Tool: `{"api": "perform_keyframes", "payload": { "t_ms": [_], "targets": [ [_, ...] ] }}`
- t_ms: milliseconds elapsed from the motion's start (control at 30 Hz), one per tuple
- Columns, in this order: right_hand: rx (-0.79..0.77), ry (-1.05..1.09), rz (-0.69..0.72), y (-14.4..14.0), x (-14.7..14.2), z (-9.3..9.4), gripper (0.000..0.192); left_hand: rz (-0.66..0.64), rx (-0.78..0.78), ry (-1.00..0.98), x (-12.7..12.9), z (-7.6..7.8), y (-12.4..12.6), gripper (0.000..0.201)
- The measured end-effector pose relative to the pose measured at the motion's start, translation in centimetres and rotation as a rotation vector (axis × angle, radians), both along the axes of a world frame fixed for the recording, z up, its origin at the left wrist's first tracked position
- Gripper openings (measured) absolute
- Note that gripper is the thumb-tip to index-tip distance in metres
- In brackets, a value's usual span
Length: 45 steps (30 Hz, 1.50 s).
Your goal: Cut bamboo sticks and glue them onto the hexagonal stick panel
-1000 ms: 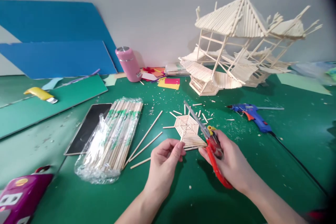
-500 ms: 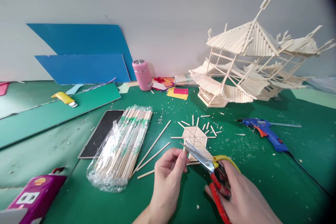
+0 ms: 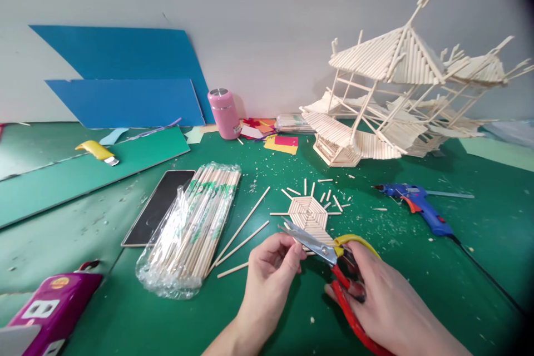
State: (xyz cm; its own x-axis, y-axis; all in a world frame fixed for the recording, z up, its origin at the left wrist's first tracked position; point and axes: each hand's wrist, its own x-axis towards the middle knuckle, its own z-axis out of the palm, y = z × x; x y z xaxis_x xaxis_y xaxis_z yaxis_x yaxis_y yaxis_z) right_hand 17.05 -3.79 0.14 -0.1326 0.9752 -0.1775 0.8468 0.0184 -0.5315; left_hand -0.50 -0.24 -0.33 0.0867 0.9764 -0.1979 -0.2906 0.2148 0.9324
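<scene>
My right hand point(image 3: 381, 292) grips scissors point(image 3: 319, 247) with red and yellow handles, their blades slightly apart and pointing left. Just below the blade tips, my left hand point(image 3: 271, 275) is closed in a pinch on a thin wooden stick, mostly hidden by the fingers. Behind the blades lies a flat web-like panel of wooden sticks point(image 3: 307, 211), with single sticks radiating from its far edge. Short cut pieces point(image 3: 337, 203) are scattered beside it. Several longer sticks point(image 3: 243, 242) rest on the table left of the panel.
A plastic-wrapped bundle of sticks point(image 3: 204, 222) overlaps a black tablet-like slab point(image 3: 161, 206). To the right lies a blue glue gun point(image 3: 421, 208) with its cord. A wooden-stick pavilion model point(image 3: 375, 100) stands behind, near a pink flask point(image 3: 225, 114). A yellow cutter point(image 3: 95, 150) is at left.
The scissors' blades have shifted slightly left over the left hand's fingertips, and their handles are spread a little wider. The whole view has tilted a little.
</scene>
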Motion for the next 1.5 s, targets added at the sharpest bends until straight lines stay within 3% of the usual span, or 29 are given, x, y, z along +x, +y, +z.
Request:
{"api": "perform_keyframes", "payload": {
  "t_ms": [267, 500, 700, 967, 1500],
  "targets": [
    [-0.080, 0.061, 0.002, -0.2, 0.2, -0.1, 0.035, 0.081, 0.005, 0.066, 0.0, -0.1, 0.3, 0.018],
    [-0.029, -0.006, 0.017, 0.1, 0.0, 0.0, 0.030, 0.042, 0.092, 0.185, 0.1, -0.1, 0.0, 0.017],
    [-0.026, 0.006, 0.039, 0.3, 0.1, 0.4, 0.026, -0.008, 0.076, 0.145, 0.0, -0.2, 0.1, 0.017],
    [-0.087, 0.081, 0.018, 0.2, 0.0, 0.3, 0.027, 0.023, 0.088, 0.157, 0.1, 0.0, 0.1, 0.014],
    [-0.004, -0.249, 0.189, 1.2, 0.7, 0.6, 0.034, 0.033, 0.135, 0.145, 0.4, 0.4, -0.3, 0.010]
  ]
}}
